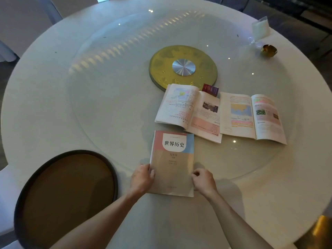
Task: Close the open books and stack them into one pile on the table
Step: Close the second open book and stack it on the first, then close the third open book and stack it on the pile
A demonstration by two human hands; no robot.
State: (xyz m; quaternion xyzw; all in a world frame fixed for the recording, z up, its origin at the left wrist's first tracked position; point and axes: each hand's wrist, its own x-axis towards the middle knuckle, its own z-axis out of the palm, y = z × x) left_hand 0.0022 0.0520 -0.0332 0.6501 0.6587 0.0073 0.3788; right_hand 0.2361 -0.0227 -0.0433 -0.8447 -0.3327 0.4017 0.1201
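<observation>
A closed book [172, 159] with a pink, blue and tan cover lies flat near the table's front edge. My left hand [142, 177] grips its left edge and my right hand [203, 180] holds its right edge. Beyond it, two books lie open side by side: one open book [188, 112] with a map page, and a second open book [251, 116] to its right with highlighted text. Both rest on the glass turntable [107, 87].
A round dark tray [66, 196] sits at the front left. A gold disc with a metal hub [183, 66] marks the table's centre. A small dark red card [210, 89] stands behind the open books. A glass item [260, 28] and a gold bowl [268, 50] stand far right.
</observation>
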